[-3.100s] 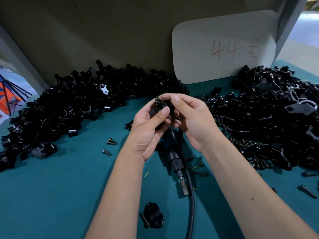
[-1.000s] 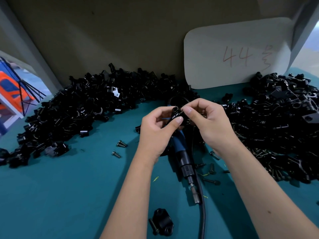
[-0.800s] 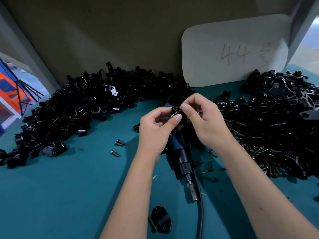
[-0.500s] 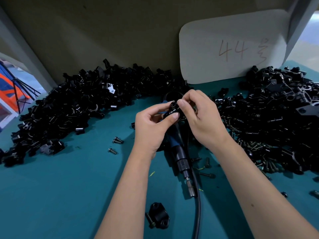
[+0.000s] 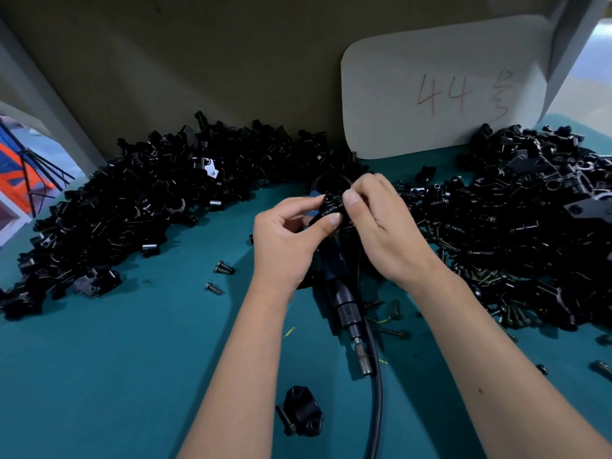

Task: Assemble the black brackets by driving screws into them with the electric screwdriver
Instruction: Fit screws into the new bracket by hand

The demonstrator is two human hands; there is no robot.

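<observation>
Since earlier, hands shifted slightly right: left hand (image 5: 286,240) grips small black metal bracket (image 5: 326,208) steady; right hand (image 5: 381,223) fingers pinch a screw, apparently seating it; electric screwdriver (image 5: 344,293) lies unused on teal worktop (image 5: 116,359).

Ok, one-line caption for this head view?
Both hands, left and right, hold a black bracket above the electric screwdriver lying on the teal table, between bracket piles.
</observation>
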